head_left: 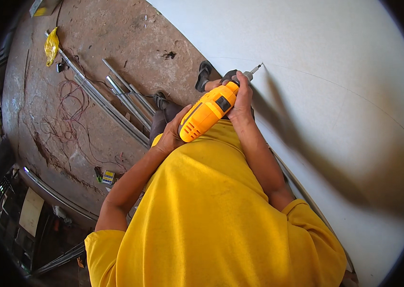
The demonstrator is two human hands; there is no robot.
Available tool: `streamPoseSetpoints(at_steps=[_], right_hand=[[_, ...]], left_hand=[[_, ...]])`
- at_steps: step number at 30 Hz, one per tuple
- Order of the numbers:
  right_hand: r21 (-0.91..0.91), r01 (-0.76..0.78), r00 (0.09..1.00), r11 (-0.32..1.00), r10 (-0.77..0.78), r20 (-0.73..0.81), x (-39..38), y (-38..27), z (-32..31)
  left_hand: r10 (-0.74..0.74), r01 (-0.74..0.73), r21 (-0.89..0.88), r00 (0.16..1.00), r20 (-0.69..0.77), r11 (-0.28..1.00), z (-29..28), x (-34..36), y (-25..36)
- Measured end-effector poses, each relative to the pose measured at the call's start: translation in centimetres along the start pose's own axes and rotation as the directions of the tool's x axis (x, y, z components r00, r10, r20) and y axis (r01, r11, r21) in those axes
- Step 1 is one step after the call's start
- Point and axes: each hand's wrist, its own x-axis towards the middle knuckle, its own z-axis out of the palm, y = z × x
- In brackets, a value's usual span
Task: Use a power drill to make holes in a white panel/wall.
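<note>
A yellow and black power drill (206,115) lies crosswise in front of my yellow shirt, its grey chuck (248,75) and thin bit (257,67) pointing up and right over a large white board (336,43). My left hand (174,128) grips the rear of the drill at the lower left, and my right hand (241,101) is wrapped round its front end near the chuck. A faint curved line crosses the board by the bit's tip; I cannot tell whether the tip touches it. The drill's underside is hidden.
Long metal tubes (92,92), tangled cables (75,103), a yellow plastic bag (51,47) and a small yellow box (108,177) lie on the concrete floor (116,28). My sandalled feet (203,76) are beside the board's edge. Dark framework and panels (32,210) stand at the lower left.
</note>
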Motion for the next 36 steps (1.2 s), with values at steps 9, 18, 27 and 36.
streamPoseSetpoints(at_steps=[9,18,27,36], right_hand=[[0.041,-0.011,1.000,0.999,0.010,0.021,0.2,-0.4,-0.2],[0.021,-0.025,0.999,0.999,0.024,0.045,0.5,-0.7,-0.4],[0.054,-0.026,0.997,0.998,0.022,0.068,0.6,-0.7,-0.6],[0.058,-0.031,0.997,0.998,0.027,0.073,1.0,-0.7,-1.0]], left_hand=[[-0.046,0.046,-0.038,0.999,0.002,0.998,0.5,0.0,1.1],[-0.028,0.027,-0.122,1.000,-0.006,0.992,0.9,0.0,-0.7],[-0.031,0.028,-0.118,0.999,-0.025,0.993,0.9,-0.3,-1.4],[0.020,-0.019,0.040,1.000,-0.014,0.999,0.9,0.1,-0.7]])
